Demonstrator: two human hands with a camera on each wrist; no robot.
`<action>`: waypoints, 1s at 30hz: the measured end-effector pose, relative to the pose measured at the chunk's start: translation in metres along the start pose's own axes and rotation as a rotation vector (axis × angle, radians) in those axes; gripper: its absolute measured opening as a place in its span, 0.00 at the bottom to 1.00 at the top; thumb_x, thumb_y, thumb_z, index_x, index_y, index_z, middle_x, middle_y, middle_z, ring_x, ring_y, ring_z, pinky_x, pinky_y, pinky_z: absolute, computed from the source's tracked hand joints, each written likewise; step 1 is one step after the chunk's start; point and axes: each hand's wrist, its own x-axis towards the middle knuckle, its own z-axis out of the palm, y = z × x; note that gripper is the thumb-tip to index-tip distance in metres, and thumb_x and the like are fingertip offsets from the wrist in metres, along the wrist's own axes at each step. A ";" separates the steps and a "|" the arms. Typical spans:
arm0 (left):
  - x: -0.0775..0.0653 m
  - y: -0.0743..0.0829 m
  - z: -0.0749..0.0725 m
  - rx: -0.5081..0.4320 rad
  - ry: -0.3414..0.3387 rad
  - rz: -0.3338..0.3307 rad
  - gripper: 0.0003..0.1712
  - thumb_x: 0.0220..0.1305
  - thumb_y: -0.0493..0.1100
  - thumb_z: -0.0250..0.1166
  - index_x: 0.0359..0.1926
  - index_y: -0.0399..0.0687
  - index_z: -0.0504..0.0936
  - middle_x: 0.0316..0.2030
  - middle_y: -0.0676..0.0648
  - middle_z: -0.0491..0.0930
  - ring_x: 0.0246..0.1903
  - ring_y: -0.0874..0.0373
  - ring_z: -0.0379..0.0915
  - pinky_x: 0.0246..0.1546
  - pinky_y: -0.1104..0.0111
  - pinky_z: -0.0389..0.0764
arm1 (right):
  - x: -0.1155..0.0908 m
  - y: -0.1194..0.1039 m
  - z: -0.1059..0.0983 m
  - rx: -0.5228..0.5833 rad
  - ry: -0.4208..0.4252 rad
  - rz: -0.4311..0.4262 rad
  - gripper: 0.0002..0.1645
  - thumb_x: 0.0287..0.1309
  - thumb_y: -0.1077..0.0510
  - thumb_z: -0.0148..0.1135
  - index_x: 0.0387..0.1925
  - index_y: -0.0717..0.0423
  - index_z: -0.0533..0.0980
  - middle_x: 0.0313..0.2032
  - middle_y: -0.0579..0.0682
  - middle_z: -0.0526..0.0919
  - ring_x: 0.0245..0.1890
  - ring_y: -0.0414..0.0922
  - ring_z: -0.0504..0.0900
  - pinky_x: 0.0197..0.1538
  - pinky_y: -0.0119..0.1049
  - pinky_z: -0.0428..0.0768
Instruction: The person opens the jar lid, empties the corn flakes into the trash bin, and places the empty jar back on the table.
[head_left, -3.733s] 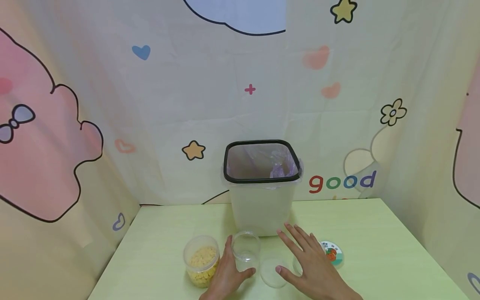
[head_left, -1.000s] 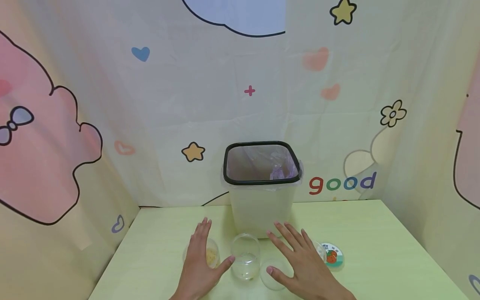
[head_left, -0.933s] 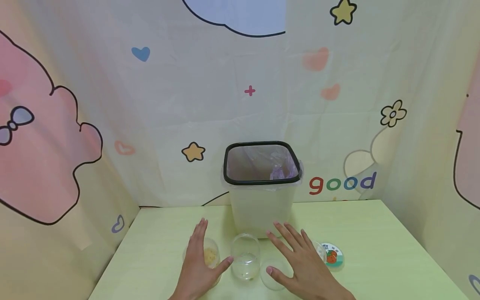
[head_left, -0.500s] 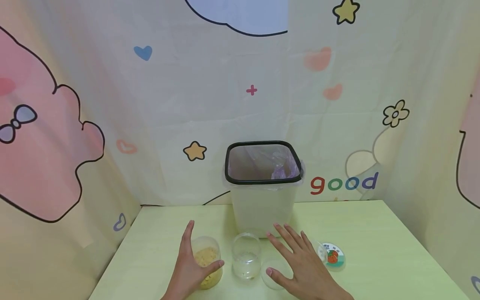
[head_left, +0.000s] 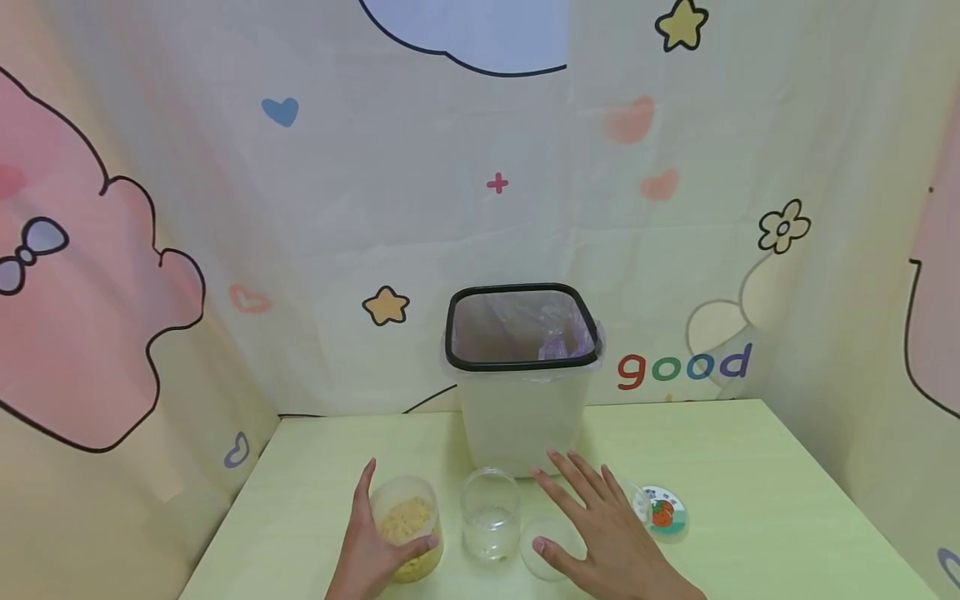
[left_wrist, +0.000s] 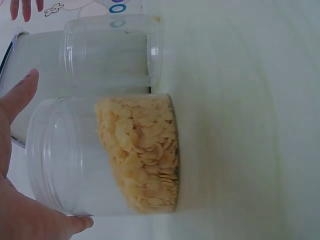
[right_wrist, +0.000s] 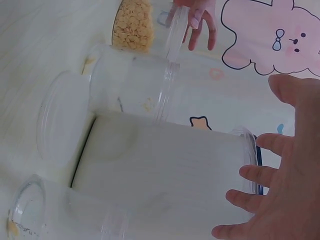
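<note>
A clear plastic jar [head_left: 408, 525] partly filled with yellow corn flakes [left_wrist: 140, 150] stands upright at the left. My left hand [head_left: 371, 542] is at its near left side, fingers and thumb spread around the upper part; contact is hard to tell. Beside it stands a second clear jar [head_left: 491, 517] with a few crumbs at the bottom. A clear round lid [head_left: 546, 567] lies to its right. Above the table, my right hand [head_left: 611, 533] hovers with fingers spread, holding nothing. It partly hides a third clear jar [right_wrist: 70, 212], seen in the right wrist view.
Behind the jars stands a pale bin [head_left: 525, 417] with a black rim and a plastic liner. A round printed disc [head_left: 666, 510] with an orange fruit picture lies right of my right hand. Patterned cloth [head_left: 375, 208] hangs behind the pale green table [head_left: 750, 533].
My left hand has left the middle jar, moved left, then lowered beside the flake jar. The right hand has shifted slightly left, staying spread. The jars stand where they were.
</note>
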 end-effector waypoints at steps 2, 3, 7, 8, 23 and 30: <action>-0.001 -0.004 0.000 -0.017 0.006 0.000 0.78 0.31 0.57 0.84 0.77 0.68 0.39 0.76 0.38 0.50 0.69 0.31 0.56 0.61 0.37 0.67 | 0.000 0.000 0.000 0.003 -0.002 0.006 0.42 0.58 0.34 0.61 0.71 0.40 0.64 0.74 0.49 0.63 0.72 0.56 0.62 0.65 0.65 0.65; -0.001 -0.007 0.001 -0.028 0.008 -0.003 0.78 0.31 0.56 0.85 0.77 0.67 0.40 0.76 0.38 0.50 0.70 0.32 0.55 0.62 0.37 0.66 | -0.001 0.000 0.000 0.004 -0.005 0.010 0.42 0.58 0.34 0.61 0.71 0.40 0.64 0.74 0.49 0.63 0.72 0.56 0.62 0.65 0.65 0.65; 0.000 -0.018 0.001 -0.092 -0.005 0.001 0.78 0.31 0.52 0.85 0.77 0.61 0.41 0.75 0.36 0.51 0.73 0.34 0.51 0.65 0.37 0.62 | -0.001 0.000 0.000 0.001 -0.018 0.020 0.42 0.58 0.34 0.61 0.71 0.39 0.64 0.73 0.49 0.63 0.72 0.56 0.63 0.65 0.66 0.65; 0.000 -0.021 0.001 -0.106 -0.015 -0.002 0.78 0.32 0.51 0.85 0.77 0.60 0.41 0.75 0.36 0.51 0.72 0.34 0.52 0.65 0.37 0.62 | 0.000 0.000 0.000 -0.002 -0.022 0.021 0.42 0.58 0.34 0.61 0.72 0.39 0.64 0.73 0.49 0.63 0.72 0.55 0.63 0.65 0.66 0.65; 0.002 -0.041 -0.003 -0.317 -0.184 -0.072 0.72 0.42 0.41 0.81 0.77 0.51 0.38 0.76 0.35 0.46 0.72 0.28 0.46 0.67 0.33 0.56 | -0.001 0.002 0.004 0.004 -0.039 0.026 0.42 0.59 0.33 0.60 0.72 0.39 0.63 0.74 0.48 0.63 0.72 0.55 0.63 0.65 0.66 0.65; 0.002 -0.048 -0.001 -0.377 -0.224 -0.148 0.66 0.43 0.41 0.81 0.75 0.48 0.45 0.71 0.35 0.58 0.68 0.33 0.59 0.68 0.39 0.60 | 0.000 0.001 0.003 0.016 -0.040 0.023 0.42 0.59 0.34 0.60 0.72 0.39 0.64 0.73 0.48 0.63 0.72 0.56 0.63 0.64 0.67 0.66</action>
